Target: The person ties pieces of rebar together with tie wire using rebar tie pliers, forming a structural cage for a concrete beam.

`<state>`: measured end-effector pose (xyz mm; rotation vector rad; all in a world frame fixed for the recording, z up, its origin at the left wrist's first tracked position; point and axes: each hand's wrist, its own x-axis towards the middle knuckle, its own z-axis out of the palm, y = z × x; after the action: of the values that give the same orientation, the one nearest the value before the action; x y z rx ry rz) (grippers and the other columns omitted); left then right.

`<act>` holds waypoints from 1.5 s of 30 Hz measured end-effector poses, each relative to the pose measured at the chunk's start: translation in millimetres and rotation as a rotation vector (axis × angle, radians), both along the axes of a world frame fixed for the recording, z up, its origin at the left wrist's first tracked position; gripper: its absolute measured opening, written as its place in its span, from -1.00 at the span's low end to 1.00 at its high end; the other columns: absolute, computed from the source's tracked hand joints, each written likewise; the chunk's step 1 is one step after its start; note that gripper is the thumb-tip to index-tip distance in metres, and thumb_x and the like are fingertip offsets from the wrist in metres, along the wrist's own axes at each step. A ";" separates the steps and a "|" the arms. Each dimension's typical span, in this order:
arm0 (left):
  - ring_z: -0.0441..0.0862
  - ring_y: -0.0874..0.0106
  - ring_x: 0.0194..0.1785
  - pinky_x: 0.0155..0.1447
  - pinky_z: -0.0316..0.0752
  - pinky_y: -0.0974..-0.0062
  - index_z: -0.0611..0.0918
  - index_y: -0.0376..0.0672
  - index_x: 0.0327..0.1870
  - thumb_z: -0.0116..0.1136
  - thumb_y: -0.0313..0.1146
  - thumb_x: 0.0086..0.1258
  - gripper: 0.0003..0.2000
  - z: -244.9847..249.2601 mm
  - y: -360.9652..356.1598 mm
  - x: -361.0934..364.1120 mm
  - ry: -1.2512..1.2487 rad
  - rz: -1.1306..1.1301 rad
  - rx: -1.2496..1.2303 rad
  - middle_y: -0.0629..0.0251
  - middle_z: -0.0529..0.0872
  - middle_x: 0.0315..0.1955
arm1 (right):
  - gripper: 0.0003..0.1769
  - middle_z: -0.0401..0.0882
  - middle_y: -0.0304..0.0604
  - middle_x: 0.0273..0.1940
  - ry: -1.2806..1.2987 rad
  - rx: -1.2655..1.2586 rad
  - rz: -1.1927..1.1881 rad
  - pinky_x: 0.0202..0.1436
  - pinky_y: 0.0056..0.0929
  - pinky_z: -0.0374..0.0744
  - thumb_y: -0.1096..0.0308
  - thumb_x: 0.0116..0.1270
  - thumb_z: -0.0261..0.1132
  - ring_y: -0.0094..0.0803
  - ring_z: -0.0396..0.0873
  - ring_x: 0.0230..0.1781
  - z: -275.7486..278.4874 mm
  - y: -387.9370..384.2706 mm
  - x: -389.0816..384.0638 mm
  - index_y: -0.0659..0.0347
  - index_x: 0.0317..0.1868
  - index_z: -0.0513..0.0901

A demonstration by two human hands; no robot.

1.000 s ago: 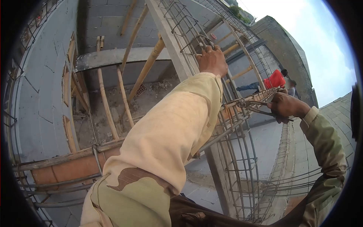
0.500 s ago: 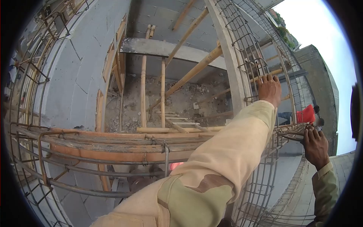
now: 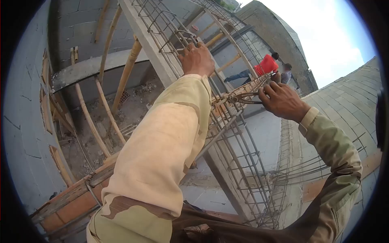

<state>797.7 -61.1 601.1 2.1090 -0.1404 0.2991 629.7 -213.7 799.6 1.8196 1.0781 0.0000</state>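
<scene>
My left hand (image 3: 197,60) reaches forward, its fingers curled over a bar of the steel rebar cage (image 3: 164,24) that runs along the top of the wall. My right hand (image 3: 283,97) is closed around the handles of a pair of pincers (image 3: 245,98). The pincers' jaws point left and lie at the rebar where several bars cross, just below my left hand. Whether the jaws grip a wire there is too small to tell.
A person in a red top (image 3: 266,65) is bent over farther along the cage, beside another person (image 3: 286,75). Bamboo poles (image 3: 126,75) stand in the rubble-floored room below left. Block walls (image 3: 24,121) and a concrete beam (image 3: 152,52) border it. Rebar ends (image 3: 324,166) stick out at right.
My view has turned and swung right, so both hands and the cage appear farther left. The pincers in my right hand show more plainly, and my left hand stays on the cage.
</scene>
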 end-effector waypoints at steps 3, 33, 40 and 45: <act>0.50 0.00 0.44 0.47 0.39 -0.08 0.43 -0.31 0.44 0.36 -0.11 0.38 -0.31 0.4 -0.1 -1.8 0.020 -0.026 0.009 -0.06 0.51 0.36 | -0.73 0.56 -0.16 -0.55 0.001 -0.022 -0.120 -0.40 -0.25 0.65 0.34 0.50 0.24 -0.25 0.64 -0.56 -5.5 -16.0 -2.3 0.45 -0.04 0.63; 0.54 -0.05 0.39 0.40 0.48 -0.03 0.48 -0.34 0.37 0.28 -0.10 0.36 -0.36 -1.7 -3.4 3.5 -0.022 -0.011 0.031 -0.10 0.54 0.31 | -0.70 0.66 -0.17 -0.40 0.423 2.113 -1.349 -0.53 -0.49 0.58 0.21 0.58 0.33 -0.51 0.61 -0.58 -55.9 -22.8 -102.5 0.36 -0.09 0.63; 0.56 -0.08 0.37 0.37 0.51 -0.04 0.49 -0.31 0.37 0.32 -0.07 0.32 -0.33 -13.5 -5.8 14.8 -0.086 -0.027 0.016 -0.13 0.54 0.33 | -0.69 0.68 -0.13 -0.46 0.443 2.525 -1.197 -0.37 -0.30 0.74 0.17 0.64 0.22 -0.45 0.68 -0.54 -88.9 30.6 -125.4 0.30 -0.09 0.64; 0.59 -0.07 0.33 0.38 0.51 0.04 0.53 -0.32 0.33 0.34 -0.06 0.29 -0.34 -28.7 -7.5 28.7 -0.174 -0.023 -0.005 -0.15 0.58 0.28 | -0.72 0.66 0.27 -0.45 -0.478 1.484 -0.813 -0.27 0.01 0.67 0.33 0.52 0.24 0.19 0.67 -0.49 -149.2 17.9 -103.2 0.46 -0.20 0.61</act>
<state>826.4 -68.6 572.4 2.0734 -0.2657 0.4684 526.6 -195.9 650.3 3.1672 -0.2869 0.8968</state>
